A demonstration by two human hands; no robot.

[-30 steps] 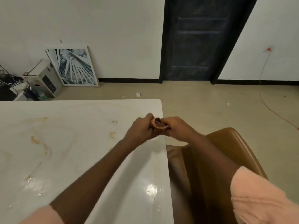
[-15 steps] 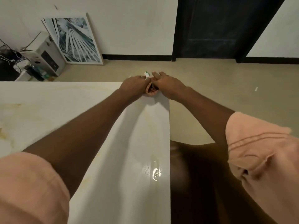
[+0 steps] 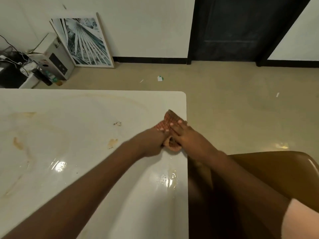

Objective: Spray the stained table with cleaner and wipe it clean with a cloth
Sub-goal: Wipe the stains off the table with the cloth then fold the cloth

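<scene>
cloth: (image 3: 170, 120) red/orange checked, on the white table (image 3: 89, 107) near its right edge, far corner area. Both my hands on it.
R hand: (image 3: 183, 137) laid on top of cloth, fingers (image 3: 179, 124) straight and close together, pressing flat. Prob to spread pressure for the wipe.
L hand: (image 3: 153, 142) beside R, touching it, fingers curled round the near bunched end of cloth. Holds the wad so it won't slide out, I think.
stains: brown smear (image 3: 112, 143) just left of L hand, dark speck patch (image 3: 117, 123) further back, tan streak (image 3: 18, 144) far left. All well apart from cloth, not wiped yet.
wet: shiny droplets (image 3: 170, 181) near table edge close to me, more glare (image 3: 60, 166) mid-left. Looks sprayed already.
spray bottle: not in view.
step: wiping, early. Most stains left.
next: drag cloth left over brown smear. Risk: cloth close to edge, could slip off.
chair: (image 3: 276, 171) brown, right of table, by my R arm.
</scene>
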